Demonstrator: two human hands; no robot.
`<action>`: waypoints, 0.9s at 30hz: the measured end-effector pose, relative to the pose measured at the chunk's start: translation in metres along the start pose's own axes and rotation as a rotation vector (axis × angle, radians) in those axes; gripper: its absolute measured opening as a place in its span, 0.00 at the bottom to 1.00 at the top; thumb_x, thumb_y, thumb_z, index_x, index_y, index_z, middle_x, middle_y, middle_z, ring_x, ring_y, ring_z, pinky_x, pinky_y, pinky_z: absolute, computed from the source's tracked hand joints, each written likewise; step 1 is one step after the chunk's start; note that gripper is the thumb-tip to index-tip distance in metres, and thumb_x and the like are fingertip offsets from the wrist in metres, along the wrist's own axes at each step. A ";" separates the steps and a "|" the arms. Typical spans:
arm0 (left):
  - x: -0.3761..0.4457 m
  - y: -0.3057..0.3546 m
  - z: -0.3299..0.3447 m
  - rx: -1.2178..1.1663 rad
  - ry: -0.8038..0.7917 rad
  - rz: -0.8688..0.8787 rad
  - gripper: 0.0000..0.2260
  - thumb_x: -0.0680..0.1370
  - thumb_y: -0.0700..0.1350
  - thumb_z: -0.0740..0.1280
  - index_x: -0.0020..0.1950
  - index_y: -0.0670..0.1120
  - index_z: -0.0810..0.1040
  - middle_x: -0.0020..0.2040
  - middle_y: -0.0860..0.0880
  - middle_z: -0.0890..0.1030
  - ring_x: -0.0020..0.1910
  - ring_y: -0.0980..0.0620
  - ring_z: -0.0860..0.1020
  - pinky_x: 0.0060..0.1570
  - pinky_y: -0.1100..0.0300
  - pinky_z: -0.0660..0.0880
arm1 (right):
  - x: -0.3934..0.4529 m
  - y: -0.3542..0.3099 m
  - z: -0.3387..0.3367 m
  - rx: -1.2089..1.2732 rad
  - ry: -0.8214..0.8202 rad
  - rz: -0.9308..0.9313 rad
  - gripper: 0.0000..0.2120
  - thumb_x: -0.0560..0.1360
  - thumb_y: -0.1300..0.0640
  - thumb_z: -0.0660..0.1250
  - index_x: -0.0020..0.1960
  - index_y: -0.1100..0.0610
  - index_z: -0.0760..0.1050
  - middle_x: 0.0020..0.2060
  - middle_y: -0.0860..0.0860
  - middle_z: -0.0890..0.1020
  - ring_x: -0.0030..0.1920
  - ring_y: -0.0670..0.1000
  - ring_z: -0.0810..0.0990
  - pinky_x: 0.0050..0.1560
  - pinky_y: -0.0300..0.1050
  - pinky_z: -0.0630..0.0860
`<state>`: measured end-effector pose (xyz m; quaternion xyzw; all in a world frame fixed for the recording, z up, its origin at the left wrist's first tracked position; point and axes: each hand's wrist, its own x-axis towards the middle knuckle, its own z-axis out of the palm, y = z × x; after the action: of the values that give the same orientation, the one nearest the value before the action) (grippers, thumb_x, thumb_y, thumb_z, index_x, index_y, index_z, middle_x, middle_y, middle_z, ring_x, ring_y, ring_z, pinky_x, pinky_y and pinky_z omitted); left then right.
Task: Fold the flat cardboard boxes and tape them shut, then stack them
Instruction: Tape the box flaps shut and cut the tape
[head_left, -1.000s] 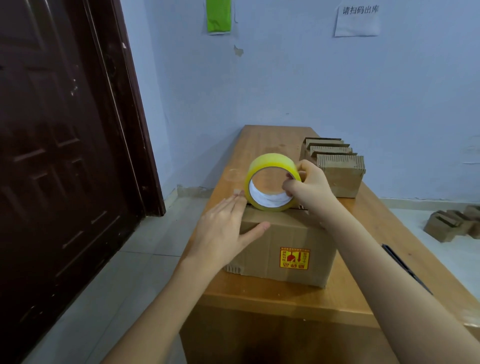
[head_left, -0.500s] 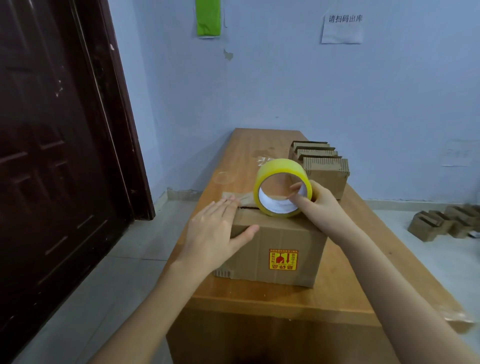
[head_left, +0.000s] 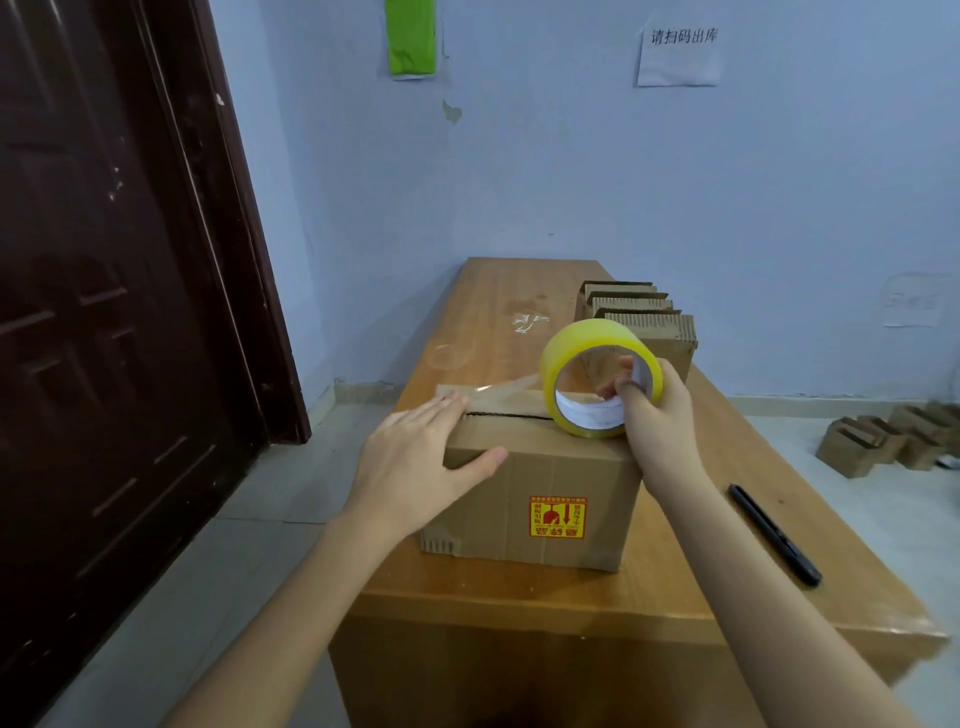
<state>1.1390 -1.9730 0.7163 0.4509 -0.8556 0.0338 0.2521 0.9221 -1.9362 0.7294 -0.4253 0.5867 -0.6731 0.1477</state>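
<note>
**Tape going across a folded carton**

Head view: a person is working at a wooden tabletop (head_left: 519, 592), where a folded cardboard box (head_left: 535, 499) is sitting near the front edge. The left hand (head_left: 415, 457) is lying flat on the box's top left corner, fingers straight, thumb down the near face. The right hand (head_left: 652, 410) is holding a yellow tape roll (head_left: 597, 364) upright on the box's top right, its grip curled through the core. A clear strip of tape (head_left: 498, 389) is stretching from the roll leftward over the top seam. Flat cardboard boxes (head_left: 644, 322) are standing on edge just beyond. A black pen (head_left: 774, 535) is lying to the right.
</note>
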 end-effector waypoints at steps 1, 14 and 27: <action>0.001 0.001 -0.003 -0.056 -0.032 -0.049 0.39 0.71 0.73 0.55 0.77 0.54 0.56 0.76 0.57 0.59 0.73 0.54 0.62 0.68 0.57 0.61 | -0.002 0.000 0.001 -0.004 0.002 -0.008 0.10 0.78 0.65 0.58 0.43 0.52 0.71 0.40 0.54 0.80 0.41 0.45 0.76 0.40 0.31 0.71; 0.021 0.020 0.001 0.173 -0.271 0.062 0.49 0.68 0.75 0.55 0.78 0.46 0.45 0.78 0.50 0.47 0.77 0.54 0.46 0.73 0.58 0.48 | 0.004 -0.002 0.000 0.065 -0.062 -0.005 0.07 0.79 0.62 0.60 0.46 0.53 0.73 0.45 0.62 0.80 0.33 0.37 0.78 0.36 0.26 0.72; 0.017 0.024 0.001 0.047 -0.218 -0.155 0.58 0.60 0.77 0.61 0.78 0.47 0.40 0.77 0.41 0.38 0.76 0.43 0.39 0.74 0.47 0.43 | -0.002 0.002 0.002 0.034 -0.040 -0.071 0.06 0.80 0.65 0.58 0.50 0.57 0.71 0.40 0.57 0.81 0.36 0.39 0.77 0.39 0.28 0.72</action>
<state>1.1116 -1.9721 0.7271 0.5223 -0.8395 -0.0151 0.1490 0.9240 -1.9368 0.7269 -0.4565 0.5566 -0.6792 0.1429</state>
